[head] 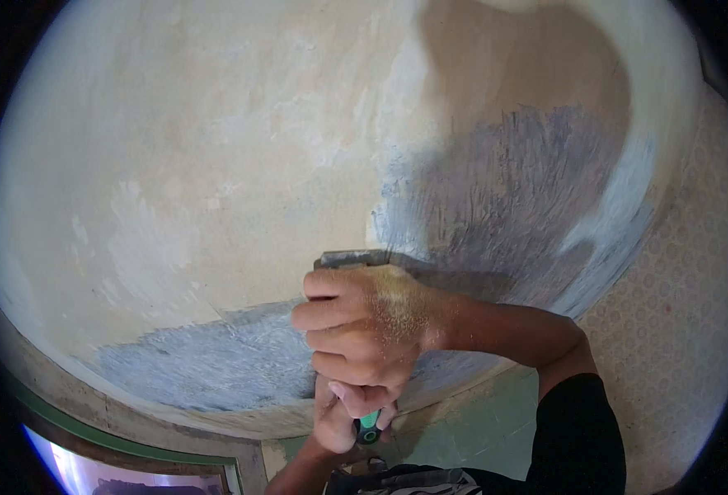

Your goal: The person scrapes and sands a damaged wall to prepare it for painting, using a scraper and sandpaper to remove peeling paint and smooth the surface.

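Note:
My right hand (361,325), dusted with pale powder, is closed around a wide-bladed scraper just behind its blade (351,257). My left hand (333,417) grips the lower part of the same tool, below the right hand. The green and black end of the handle (369,427) shows between the fingers; most of the handle is hidden by my hands. The blade's edge lies against a cream-coloured wall (265,204), beside a rough, stripped grey patch (500,185). Another bluish-grey stripped patch (215,359) spreads lower left of my hands.
My shadow falls over the upper right of the wall. A surface with a repeating pattern (667,309) meets it on the right. Greenish floor tiles (475,427) lie below. At lower left, a green-edged frame (129,439) borders a bright opening.

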### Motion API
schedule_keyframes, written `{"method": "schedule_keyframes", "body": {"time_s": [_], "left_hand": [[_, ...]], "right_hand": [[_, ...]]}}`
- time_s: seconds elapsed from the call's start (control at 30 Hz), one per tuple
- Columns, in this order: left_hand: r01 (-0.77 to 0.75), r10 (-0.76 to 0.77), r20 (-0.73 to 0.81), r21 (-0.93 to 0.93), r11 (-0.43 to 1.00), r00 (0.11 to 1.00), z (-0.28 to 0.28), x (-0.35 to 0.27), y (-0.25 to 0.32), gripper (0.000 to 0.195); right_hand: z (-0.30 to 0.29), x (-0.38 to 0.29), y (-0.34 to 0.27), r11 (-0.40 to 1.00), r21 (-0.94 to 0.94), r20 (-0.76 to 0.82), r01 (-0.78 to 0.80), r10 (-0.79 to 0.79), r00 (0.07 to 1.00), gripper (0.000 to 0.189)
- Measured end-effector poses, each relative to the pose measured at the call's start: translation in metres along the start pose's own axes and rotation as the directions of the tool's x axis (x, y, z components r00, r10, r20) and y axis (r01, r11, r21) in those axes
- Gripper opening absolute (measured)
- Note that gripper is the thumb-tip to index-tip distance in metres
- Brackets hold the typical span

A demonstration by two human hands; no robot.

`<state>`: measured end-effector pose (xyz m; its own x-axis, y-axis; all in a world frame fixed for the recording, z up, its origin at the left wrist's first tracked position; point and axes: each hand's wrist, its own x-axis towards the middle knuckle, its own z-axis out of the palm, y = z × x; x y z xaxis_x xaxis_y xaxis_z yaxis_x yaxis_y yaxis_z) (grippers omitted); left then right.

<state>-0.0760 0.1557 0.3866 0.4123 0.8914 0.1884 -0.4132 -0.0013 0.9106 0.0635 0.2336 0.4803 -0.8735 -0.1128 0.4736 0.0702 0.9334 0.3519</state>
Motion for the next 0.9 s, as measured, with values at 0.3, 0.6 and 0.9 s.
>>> {"method": "schedule_keyframes", "body": {"time_s": [0.3, 0.6, 0.9], "left_hand": [[-0.036, 0.035, 0.046, 0.006, 0.999, 0.998, -0.009, 0.007, 0.003, 0.072], [0.069, -0.068, 0.128, -0.003, 0.998, 0.990, -0.018, 0.004, -0.005, 0.059], [0.096, -0.095, 0.083, -0.015, 0.995, 0.992, -0.013, 0.006, 0.006, 0.058]], "right_hand": [[-0.002, 0.006, 0.004, 0.998, -0.055, -0.049, -0.002, -0.001, 0.999, 0.022], [0.003, 0.000, -0.004, 0.999, -0.030, -0.038, -0.044, 0.043, 0.998, 0.023], [0.008, -0.004, -0.003, 0.995, -0.053, -0.064, -0.082, 0.079, 0.995, 0.023]]}}
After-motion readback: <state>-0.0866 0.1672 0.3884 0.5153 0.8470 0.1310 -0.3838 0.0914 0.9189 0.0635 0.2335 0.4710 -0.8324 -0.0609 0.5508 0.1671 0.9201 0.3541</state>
